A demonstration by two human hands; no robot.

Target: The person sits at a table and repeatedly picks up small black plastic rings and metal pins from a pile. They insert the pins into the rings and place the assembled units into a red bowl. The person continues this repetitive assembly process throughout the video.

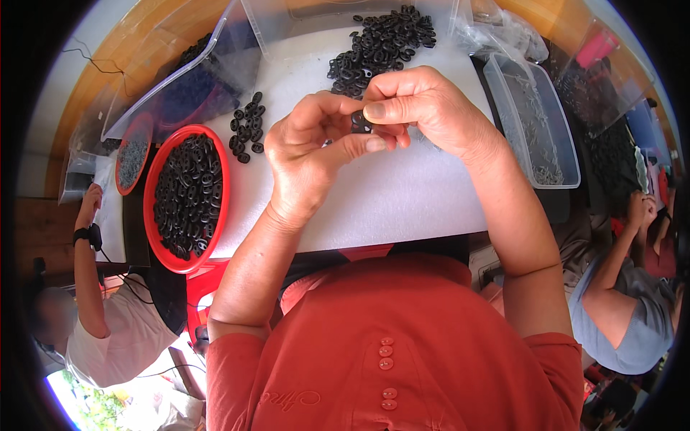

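Note:
Between both hands, over the white work surface (359, 208), is a small black oval part (361, 122). My left hand (305, 144) pinches it from the left with thumb and fingers. My right hand (435, 111) closes on it from the right, thumb on top, with its other fingertips partly hidden. A large heap of similar black oval parts (381, 43) lies just beyond my hands. A smaller group of them (248, 126) is scattered left of my left hand. The part's underside is covered by my fingers.
At the left stands a red basin (226, 208) full of black parts, with a smaller red tray (131, 161) of grey pieces beyond it. A clear bin (568, 172) with small pale pieces is at the right. People sit on both sides: a hand (92, 197) shows left, a forearm (611, 248) right.

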